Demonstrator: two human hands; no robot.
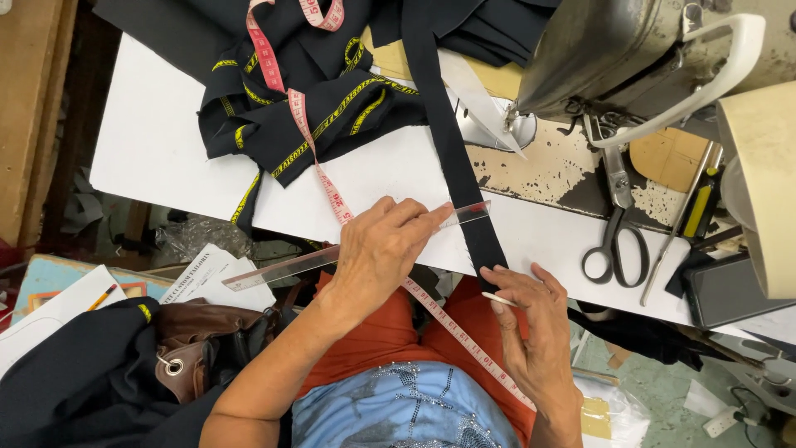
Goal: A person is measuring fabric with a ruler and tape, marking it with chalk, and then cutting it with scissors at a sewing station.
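White worktop (166, 149) is filling the view, sewing machine (630, 58) looming at its far edge. Left hand (377, 249), fingers spread, is pressing a clear ruler (274, 270) flat across the dark fabric strip (452, 141) to keep both from sliding, while right hand (535, 319) is pinching white chalk (500, 299) just beside the strip's end. Scissors (615, 236) are lying within reach.

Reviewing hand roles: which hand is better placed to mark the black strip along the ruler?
The right hand: it holds a white chalk piece beside the black fabric strip, while the left hand presses the clear ruler flat.
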